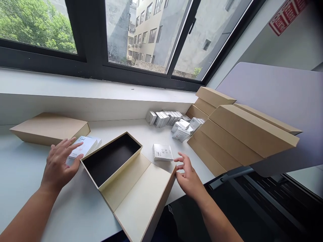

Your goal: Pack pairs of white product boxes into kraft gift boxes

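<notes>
An open box (112,161) with a black interior lies at the middle of the table, its cream lid (141,195) folded out toward the front edge. My left hand (60,163) has its fingers spread, the thumb at the box's left corner and the fingers over small white boxes (85,146). On the other side, my right hand (188,176) is at the lid's right corner, fingers apart and slightly bent. Just beyond it lies another small white box (163,152).
A closed tan box (50,129) lies at the back left. Several small white boxes (181,133) are grouped near the wall. Large tan boxes (242,137) lean at the right beside a pale panel (277,90). The white table (68,215) ends at the front right.
</notes>
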`<state>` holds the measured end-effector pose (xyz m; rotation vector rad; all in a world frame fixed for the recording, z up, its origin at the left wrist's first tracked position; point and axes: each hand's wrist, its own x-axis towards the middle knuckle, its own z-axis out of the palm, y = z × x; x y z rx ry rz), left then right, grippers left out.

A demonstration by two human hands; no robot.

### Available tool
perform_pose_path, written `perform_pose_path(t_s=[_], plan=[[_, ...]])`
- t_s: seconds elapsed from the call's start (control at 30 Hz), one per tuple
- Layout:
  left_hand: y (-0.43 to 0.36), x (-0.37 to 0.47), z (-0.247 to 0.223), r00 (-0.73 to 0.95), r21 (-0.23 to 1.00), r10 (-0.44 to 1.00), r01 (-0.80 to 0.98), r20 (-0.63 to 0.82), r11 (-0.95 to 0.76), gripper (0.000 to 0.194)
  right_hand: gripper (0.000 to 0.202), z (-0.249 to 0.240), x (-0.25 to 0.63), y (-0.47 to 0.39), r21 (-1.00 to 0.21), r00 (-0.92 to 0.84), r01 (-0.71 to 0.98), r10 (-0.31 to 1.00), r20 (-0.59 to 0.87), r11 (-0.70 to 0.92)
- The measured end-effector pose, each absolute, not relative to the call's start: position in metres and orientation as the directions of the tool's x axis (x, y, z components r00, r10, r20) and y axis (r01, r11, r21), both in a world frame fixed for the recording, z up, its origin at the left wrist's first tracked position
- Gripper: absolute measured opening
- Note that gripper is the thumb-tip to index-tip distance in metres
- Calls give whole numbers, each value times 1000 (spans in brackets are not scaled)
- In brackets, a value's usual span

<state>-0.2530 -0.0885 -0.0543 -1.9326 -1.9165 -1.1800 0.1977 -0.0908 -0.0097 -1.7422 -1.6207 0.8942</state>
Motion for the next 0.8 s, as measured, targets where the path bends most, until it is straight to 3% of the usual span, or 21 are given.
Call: perform_pose_path(t_s=[0.07, 0.17, 0.27, 0.37, 0.5, 0.63, 0.73, 0.8], plan=[[-90, -245, -52, -65, 366, 723, 892, 688, -267, 24, 78, -8, 196, -92, -907, 137, 345, 969, -207, -243], [-93, -236, -51, 55, 391, 720, 810, 692, -438, 26, 98, -3, 197, -94, -907, 134, 112, 911, -391, -406], [-96, -236, -57, 127, 512, 773, 681, 622, -524, 30, 111, -4, 200, -94, -877, 156, 135, 884, -441, -462], [-98, -243, -66, 143, 615, 836, 614, 530, -495, 22, 89, -6, 205, -86, -858, 168, 213, 882, -440, -468], [-96, -252, -67, 118, 569, 830, 675, 545, -469, 15, 88, 25, 215, -64, -896, 20, 177, 912, -411, -408], [-91, -249, -61, -138, 476, 786, 853, 603, -215, 23, 102, 83, 211, -38, -929, -128, 192, 931, -343, -316], [-87, -245, -64, -283, 428, 866, 899, 412, 90, 64, 105, 115, 189, -15, -907, -179, 368, 941, -287, -207], [-86, -243, -68, -324, 403, 900, 895, 292, 191, 77, 105, 129, 168, 7, -887, -224, 447, 947, -232, -112]])
